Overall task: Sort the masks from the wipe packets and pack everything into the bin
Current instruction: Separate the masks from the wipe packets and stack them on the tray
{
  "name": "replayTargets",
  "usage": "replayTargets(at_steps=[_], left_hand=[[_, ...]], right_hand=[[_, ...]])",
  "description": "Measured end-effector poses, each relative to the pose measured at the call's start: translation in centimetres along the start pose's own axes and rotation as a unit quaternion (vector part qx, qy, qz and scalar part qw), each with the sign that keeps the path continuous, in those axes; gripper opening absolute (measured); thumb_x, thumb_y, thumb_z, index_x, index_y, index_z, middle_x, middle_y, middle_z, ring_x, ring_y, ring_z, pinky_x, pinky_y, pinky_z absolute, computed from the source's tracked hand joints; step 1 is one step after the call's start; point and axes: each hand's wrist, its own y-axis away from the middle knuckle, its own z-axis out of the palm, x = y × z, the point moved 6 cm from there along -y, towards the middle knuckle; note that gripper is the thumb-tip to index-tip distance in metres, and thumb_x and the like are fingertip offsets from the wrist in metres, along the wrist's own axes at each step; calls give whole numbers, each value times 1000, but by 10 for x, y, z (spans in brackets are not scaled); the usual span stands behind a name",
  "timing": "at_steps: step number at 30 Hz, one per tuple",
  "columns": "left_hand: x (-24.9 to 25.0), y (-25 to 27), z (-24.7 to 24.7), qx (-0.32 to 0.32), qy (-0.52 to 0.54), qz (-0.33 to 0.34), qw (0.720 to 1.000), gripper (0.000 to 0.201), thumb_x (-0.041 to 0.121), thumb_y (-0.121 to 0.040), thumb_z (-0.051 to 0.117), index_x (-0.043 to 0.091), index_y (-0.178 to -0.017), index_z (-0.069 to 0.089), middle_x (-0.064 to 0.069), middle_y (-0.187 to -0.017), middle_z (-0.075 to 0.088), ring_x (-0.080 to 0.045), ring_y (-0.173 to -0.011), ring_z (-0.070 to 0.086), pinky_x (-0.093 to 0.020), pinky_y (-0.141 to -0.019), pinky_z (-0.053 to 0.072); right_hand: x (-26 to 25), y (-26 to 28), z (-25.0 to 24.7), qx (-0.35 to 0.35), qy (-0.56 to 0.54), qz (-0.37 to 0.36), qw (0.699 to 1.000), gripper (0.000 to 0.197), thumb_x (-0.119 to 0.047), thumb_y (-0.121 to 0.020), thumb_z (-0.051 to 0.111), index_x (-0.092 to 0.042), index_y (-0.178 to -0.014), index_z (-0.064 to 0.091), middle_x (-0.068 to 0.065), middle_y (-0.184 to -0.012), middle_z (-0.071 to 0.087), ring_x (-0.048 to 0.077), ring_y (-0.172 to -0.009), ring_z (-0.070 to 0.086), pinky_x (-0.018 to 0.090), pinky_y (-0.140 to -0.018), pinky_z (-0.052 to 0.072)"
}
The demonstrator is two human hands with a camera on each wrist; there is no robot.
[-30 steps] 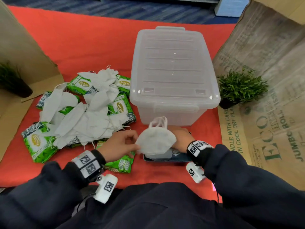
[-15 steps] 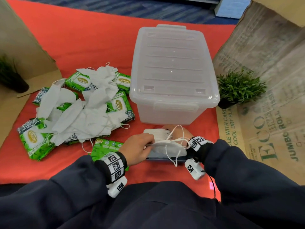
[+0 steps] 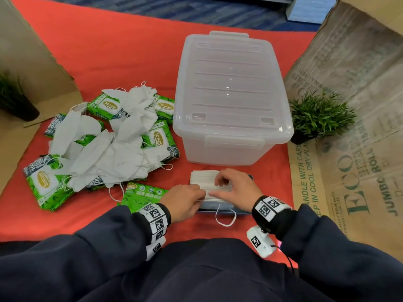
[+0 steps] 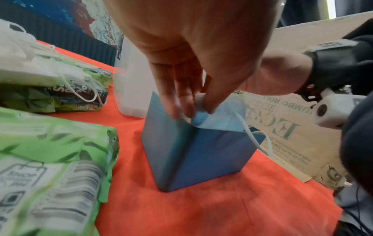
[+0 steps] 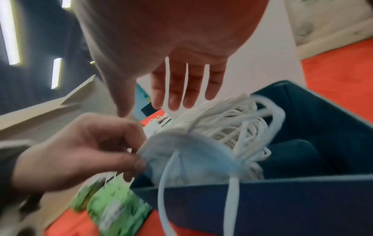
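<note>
A small blue box [image 3: 224, 211] stands in front of the clear lidded bin [image 3: 231, 94] and holds a stack of white masks [image 3: 204, 178]. My left hand [image 3: 201, 196] pinches the near edge of the top mask [image 4: 220, 118] at the box's left rim. Over the stack lies my right hand [image 3: 220, 188], its fingers [image 5: 181, 89] straight above the tangled ear loops [image 5: 228, 126]. One loop [image 3: 225, 219] hangs over the box's front. A mixed heap of loose masks [image 3: 113, 153] and green wipe packets [image 3: 46, 182] lies to the left.
The bin's lid is closed. A green wipe packet [image 3: 141, 192] lies just beside my left wrist. A small potted plant [image 3: 318, 116] stands right of the bin, against printed cardboard [image 3: 349, 171]. Another cardboard wall [image 3: 32, 68] and a dark plant pot [image 3: 15, 101] border the left side.
A second ago both hands held a mask up, spread open. They brought it down onto the blue box, and it now lies on the stack with my right hand over it.
</note>
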Motion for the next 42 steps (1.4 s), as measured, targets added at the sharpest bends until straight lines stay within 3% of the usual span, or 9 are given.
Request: replayTargets(at_steps=[4,10,16,20,29,32,36,39,42], left_hand=[[1,-2,2,14,54,15,998,10,28,-88,58,18,-89,62,2,-84,61,-26,-76,61,-37,-64,47],[0,-3,3,14,36,32,999,8,27,-94,59,19,-90,58,2,-86,59,-26,-74,59,-34,-62,40],[-2,1,13,-26,-66,43,997,3,20,-91,59,19,-88,57,-1,-82,57,-32,-62,59,-39,-49,45],[-4,-3,7,-39,-112,10,993,17,17,-83,72,21,-81,55,2,-73,55,-28,-52,57,-30,-43,30],[-7,-10,-7,-66,-141,-56,986,16,36,-88,64,24,-96,57,3,-99,61,-26,-92,63,-35,-63,41],[-13,-8,-11,3,-68,-63,996,46,46,-73,76,31,-109,50,9,-110,51,-17,-99,51,-37,-69,48],[-13,-19,-3,25,-50,-62,997,94,62,-68,74,26,-147,39,-2,-146,41,-24,-127,42,-41,-97,47],[-16,-26,6,15,-19,-82,996,114,62,-72,74,21,-162,18,-11,-163,24,-29,-148,25,-46,-118,34],[-20,-27,18,0,71,-91,993,125,61,-72,80,15,-164,8,-11,-167,13,-24,-155,13,-35,-126,16]], right_hand=[[-9,11,31,-127,155,-22,979,61,-81,-69,58,-33,-107,61,-12,-99,60,12,-94,56,34,-83,46],[6,9,19,-118,281,-23,952,22,-44,-80,62,-28,-95,68,-6,-92,72,21,-95,63,39,-82,42],[42,27,-18,-118,73,115,984,8,-27,-75,73,-28,-83,76,-10,-74,73,6,-70,66,26,-67,50],[69,47,-12,-174,-4,154,973,8,-25,-81,81,-31,-78,76,-15,-70,73,0,-65,66,15,-63,47],[62,62,-9,92,-63,218,970,23,-35,-81,82,-39,-98,67,-16,-89,69,2,-73,60,19,-68,46],[64,62,-7,148,-223,289,919,41,-35,-85,81,-28,-119,61,-8,-109,66,9,-92,65,29,-85,54],[64,56,19,102,-490,392,772,50,-36,-94,72,-19,-137,53,4,-134,61,22,-125,58,47,-114,43],[60,42,34,88,-544,430,715,39,-46,-91,73,-18,-117,66,6,-117,71,28,-115,64,49,-107,49],[62,24,57,60,-571,445,687,72,-56,-75,81,-11,-129,65,14,-124,72,33,-118,67,52,-106,51]])
